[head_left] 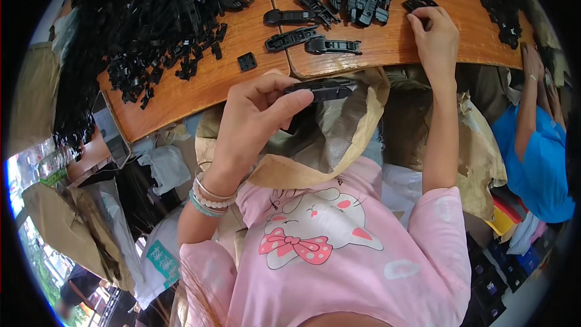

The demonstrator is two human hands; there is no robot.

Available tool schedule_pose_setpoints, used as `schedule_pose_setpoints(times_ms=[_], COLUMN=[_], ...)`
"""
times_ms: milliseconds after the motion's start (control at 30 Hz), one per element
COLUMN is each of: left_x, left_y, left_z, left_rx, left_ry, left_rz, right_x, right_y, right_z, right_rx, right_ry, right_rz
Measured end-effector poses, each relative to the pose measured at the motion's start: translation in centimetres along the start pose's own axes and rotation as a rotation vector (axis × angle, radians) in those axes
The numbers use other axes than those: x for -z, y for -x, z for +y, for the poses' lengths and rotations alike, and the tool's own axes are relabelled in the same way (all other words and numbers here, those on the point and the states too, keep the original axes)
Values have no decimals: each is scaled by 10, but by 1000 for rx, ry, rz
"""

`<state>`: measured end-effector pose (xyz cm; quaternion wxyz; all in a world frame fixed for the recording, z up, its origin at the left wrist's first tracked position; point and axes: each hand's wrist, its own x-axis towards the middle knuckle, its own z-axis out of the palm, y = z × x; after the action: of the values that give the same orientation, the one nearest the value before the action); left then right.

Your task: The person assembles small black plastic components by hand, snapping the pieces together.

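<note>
Black plastic part [333, 91]: gripped by the left hand [254, 109], at the front edge of the table [390, 42]. Right hand [439, 36] (curled, grip cannot be told): held over the table, beside black pieces [366, 0].

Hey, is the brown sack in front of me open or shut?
Open: the brown sack has its rim spread in a loop, grey inside showing, near the black part in your left hand.

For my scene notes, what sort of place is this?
Probably a workshop: black plastic parts heaped on a wooden table, an open sack below its edge, and another person on the right.
</note>
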<state>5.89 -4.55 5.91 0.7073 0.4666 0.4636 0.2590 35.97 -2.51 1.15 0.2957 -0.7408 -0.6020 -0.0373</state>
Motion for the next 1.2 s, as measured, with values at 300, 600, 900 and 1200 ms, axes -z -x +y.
schedule_pose_setpoints(times_ms=[300, 600, 900, 1200], left_x=[2, 2, -6, -16], left_y=[0, 0, 7, 1], left_z=[3, 0, 9, 0], left_rx=[10, 87, 84, 0], left_ry=[-3, 286, 305, 108], left_rz=[19, 39, -20, -21], right_x=[9, 12, 11, 9], right_y=[8, 65, 69, 71], right_z=[-16, -97, -105, -105], right_rx=[140, -37, 230, 437], right_ry=[-37, -1383, -1041, -790], right_rz=[48, -258, -203, -124])
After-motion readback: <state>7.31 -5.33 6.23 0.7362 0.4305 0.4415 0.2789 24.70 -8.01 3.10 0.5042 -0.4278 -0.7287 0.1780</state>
